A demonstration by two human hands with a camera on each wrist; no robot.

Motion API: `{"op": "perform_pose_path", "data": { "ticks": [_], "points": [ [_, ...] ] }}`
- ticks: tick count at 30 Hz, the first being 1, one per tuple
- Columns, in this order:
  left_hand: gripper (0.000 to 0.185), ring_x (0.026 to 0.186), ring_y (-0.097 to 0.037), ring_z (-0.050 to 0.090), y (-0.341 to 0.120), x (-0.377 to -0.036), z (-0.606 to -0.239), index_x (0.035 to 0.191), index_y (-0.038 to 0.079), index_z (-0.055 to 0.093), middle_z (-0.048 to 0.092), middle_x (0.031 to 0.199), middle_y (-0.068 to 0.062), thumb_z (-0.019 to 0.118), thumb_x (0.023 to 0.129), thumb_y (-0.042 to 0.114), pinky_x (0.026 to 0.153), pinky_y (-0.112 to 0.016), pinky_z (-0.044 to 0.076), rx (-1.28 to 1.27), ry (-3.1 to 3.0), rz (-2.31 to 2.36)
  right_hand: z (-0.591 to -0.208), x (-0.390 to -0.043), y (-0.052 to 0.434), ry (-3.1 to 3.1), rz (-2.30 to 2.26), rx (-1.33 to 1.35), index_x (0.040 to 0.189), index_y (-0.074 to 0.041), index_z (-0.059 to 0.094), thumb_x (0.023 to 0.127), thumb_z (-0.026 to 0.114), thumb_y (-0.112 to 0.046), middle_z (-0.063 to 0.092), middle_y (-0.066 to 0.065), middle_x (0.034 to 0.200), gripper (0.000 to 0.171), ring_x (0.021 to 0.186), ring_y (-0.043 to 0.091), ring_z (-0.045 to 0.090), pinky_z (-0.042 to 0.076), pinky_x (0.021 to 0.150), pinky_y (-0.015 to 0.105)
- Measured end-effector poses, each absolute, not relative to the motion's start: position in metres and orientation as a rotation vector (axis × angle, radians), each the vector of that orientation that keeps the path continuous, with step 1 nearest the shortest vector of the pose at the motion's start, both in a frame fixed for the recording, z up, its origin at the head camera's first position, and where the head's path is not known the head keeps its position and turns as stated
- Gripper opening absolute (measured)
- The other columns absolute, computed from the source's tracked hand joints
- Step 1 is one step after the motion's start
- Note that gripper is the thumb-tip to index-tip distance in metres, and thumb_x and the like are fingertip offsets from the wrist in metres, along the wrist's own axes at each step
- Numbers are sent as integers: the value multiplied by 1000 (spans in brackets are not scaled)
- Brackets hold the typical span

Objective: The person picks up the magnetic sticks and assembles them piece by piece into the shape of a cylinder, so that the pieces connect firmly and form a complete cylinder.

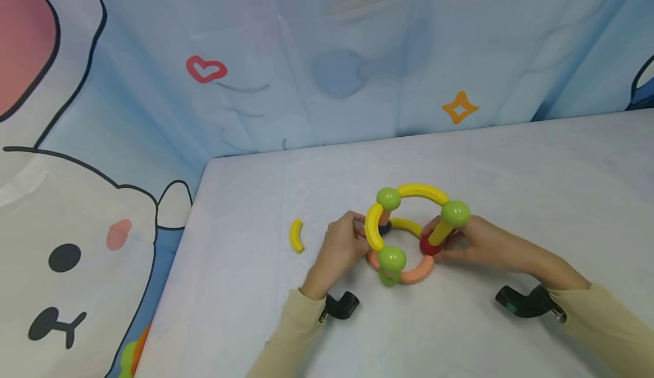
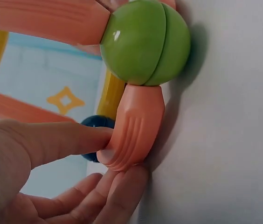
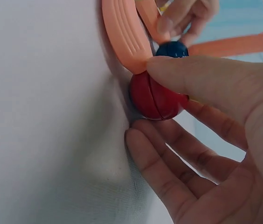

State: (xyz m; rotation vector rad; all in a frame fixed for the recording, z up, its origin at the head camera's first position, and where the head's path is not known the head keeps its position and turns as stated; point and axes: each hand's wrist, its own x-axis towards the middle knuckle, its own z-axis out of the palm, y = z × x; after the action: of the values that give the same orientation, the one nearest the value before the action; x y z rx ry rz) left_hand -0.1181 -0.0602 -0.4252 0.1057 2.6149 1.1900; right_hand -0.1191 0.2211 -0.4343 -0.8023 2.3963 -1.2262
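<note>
A ring-shaped frame of toy balls and rods stands on the white tabletop. Its upper ring has green balls (image 1: 392, 259) joined by curved yellow rods (image 1: 423, 192). Below are a red ball (image 3: 155, 98), a dark blue ball (image 3: 172, 49), another green ball (image 2: 143, 42) and curved orange rods (image 1: 418, 271). At the left side my left hand (image 1: 341, 246) pinches a curved orange rod (image 2: 138, 121) between thumb and fingers. On the right my right hand (image 1: 485, 244) grips the red ball, its thumb at the joint with an orange rod. Parts of the lower ring are hidden.
A loose curved yellow rod (image 1: 296, 236) lies on the tabletop (image 1: 245, 304), left of my left hand. Behind the table hangs a blue printed curtain (image 1: 306, 54). Black wrist mounts (image 1: 341, 305) show at both sleeves.
</note>
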Motion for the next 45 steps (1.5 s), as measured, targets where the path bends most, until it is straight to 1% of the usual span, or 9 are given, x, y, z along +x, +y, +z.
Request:
{"op": "perform_pose_path", "data": {
  "ticks": [4,9,18,24,29,32,36,40,45],
  "points": [
    [38,71,-7,61,-60,-129,-425,121,-3,67,72,90,-1,82,86,0,65,-18,51,195,2647,1169,-434,-112,222,2403,-1225,-821,125,-6,68,89,85,-15,72,0,116,41,95,10,64,58,83,25],
    [35,79,-8,67,-62,-141,-424,114,3,69,76,94,-1,87,87,15,73,-21,53,229,2607,1163,-434,-105,222,2361,-1255,-855,125,-5,68,90,84,-13,73,0,115,39,95,10,66,58,83,25],
    [31,82,-12,65,-66,-146,-426,109,6,71,75,93,-2,85,91,27,73,-24,52,207,2568,1154,-436,-102,225,2342,-1190,-804,128,-5,67,90,84,-14,70,-3,112,43,90,10,63,59,79,25],
    [33,83,-13,62,-67,-139,-425,116,2,70,71,94,-2,85,90,17,75,-24,54,159,2536,1136,-436,-110,238,2392,-1217,-810,127,-8,67,92,80,-6,70,-3,114,38,98,9,64,57,86,22],
    [30,80,-12,60,-69,-134,-424,116,-2,70,68,92,-1,81,90,7,73,-21,52,111,2504,1094,-439,-122,236,2476,-1246,-736,127,-2,65,94,73,1,71,5,123,34,109,6,61,51,92,18],
    [25,76,-12,59,-68,-133,-424,112,-3,72,68,89,-1,81,90,6,69,-20,51,100,2506,1085,-438,-130,228,2418,-1306,-705,132,3,61,95,73,-1,70,11,124,39,105,13,66,53,90,22],
    [19,71,-12,58,-67,-134,-424,105,-2,75,67,83,-1,81,90,7,63,-19,48,103,2542,1085,-437,-140,215,2287,-1390,-699,134,6,59,95,74,-5,70,12,115,43,91,20,67,57,80,27],
    [18,67,-13,55,-64,-135,-425,101,1,76,65,78,-1,84,88,8,60,-20,45,82,2542,1096,-439,-146,206,2287,-1410,-721,130,4,63,95,73,-5,70,9,113,37,85,19,62,55,73,28],
    [20,67,-13,52,-63,-140,-425,103,5,77,63,76,0,87,86,10,58,-21,42,83,2520,1088,-441,-148,202,2345,-1395,-718,124,2,66,94,77,-6,72,8,114,33,84,17,61,55,73,27]
  ]
}}
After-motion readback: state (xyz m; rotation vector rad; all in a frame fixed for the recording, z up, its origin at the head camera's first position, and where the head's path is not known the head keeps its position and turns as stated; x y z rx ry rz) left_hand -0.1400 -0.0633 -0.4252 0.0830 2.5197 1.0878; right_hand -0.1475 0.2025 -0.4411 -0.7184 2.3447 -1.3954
